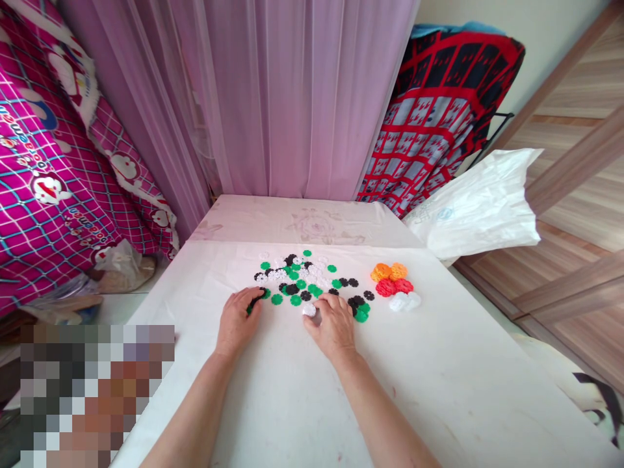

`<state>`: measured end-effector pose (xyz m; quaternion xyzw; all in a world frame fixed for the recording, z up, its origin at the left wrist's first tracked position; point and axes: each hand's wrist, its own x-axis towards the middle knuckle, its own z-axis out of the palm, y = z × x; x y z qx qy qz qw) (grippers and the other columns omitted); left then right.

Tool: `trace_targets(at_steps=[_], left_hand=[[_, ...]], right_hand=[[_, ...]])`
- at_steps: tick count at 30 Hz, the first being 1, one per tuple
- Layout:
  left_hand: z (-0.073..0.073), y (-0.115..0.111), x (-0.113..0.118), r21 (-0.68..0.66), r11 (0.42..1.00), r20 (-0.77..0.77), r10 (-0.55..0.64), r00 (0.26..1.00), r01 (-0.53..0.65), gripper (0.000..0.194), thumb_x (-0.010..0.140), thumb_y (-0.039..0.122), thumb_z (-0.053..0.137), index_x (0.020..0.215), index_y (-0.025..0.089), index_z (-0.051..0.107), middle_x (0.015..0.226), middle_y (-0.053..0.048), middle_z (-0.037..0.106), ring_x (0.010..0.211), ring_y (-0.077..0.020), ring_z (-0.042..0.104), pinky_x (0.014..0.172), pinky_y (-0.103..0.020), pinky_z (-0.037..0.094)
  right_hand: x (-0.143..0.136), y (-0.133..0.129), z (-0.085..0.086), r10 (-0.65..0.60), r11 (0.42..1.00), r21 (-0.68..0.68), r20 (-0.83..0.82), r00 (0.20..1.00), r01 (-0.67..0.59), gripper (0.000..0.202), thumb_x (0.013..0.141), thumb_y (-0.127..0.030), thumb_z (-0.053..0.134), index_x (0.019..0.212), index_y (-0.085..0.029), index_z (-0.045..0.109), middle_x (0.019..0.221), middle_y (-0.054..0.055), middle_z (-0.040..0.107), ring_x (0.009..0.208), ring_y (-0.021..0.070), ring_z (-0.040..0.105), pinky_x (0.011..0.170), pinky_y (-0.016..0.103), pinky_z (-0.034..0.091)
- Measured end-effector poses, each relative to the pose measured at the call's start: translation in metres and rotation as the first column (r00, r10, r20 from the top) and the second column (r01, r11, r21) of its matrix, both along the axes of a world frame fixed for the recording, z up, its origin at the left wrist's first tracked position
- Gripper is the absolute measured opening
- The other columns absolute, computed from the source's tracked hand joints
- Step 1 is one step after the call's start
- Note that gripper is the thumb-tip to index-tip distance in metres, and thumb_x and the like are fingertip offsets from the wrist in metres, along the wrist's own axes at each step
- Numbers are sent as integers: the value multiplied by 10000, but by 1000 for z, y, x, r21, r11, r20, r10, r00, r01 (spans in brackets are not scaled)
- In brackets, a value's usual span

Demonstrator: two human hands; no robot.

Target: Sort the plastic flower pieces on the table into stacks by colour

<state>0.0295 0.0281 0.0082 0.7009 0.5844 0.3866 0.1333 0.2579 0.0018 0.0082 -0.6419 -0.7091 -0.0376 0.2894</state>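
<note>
Scalloped plastic snowflake discs in green (295, 300), black (305, 296) and white (277, 275) lie scattered on the white-covered table (429, 370). At the left edge of the scatter, my left hand (238, 320) curls its fingers and thumb around a few black discs (258, 298), with some green showing beside them. My right hand (333, 323) rests at the near side of the scatter, its thumb and forefinger closed on a white disc (309, 310). Just right of that hand, black and green discs (362, 313) lie bunched together, partly overlapping.
Sorted piles of orange (381, 272), red (386, 287) and white discs (404, 301) sit to the right. A white plastic bag (478, 205) stands by the table's right edge. Purple curtains (292, 97) hang behind the table; a pink patterned cloth (73, 149) hangs at left.
</note>
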Motion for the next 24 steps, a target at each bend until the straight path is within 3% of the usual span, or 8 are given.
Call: trace_targets(at_steps=[14, 24], left_hand=[[-2, 0, -1, 11, 1000, -24, 3, 1000, -2, 268, 883, 339, 474, 1012, 255, 693, 1121, -30, 718, 1054, -229, 637, 984, -436, 470], [-2, -1, -1, -3, 1000, -21, 0, 1000, 0, 269, 885, 349, 477, 1020, 259, 692, 1124, -32, 717, 1066, -233, 634, 1001, -453, 461]], right_hand=[[7, -7, 4, 22, 1000, -18, -55, 998, -23, 184, 718, -291, 702, 889, -231, 669, 1081, 47, 656, 1007, 230, 535, 835, 353, 360], [13, -7, 0, 15, 999, -35, -6, 1000, -15, 58, 764, -208, 626, 816, -220, 649, 1082, 51, 648, 1006, 227, 526, 816, 351, 362]])
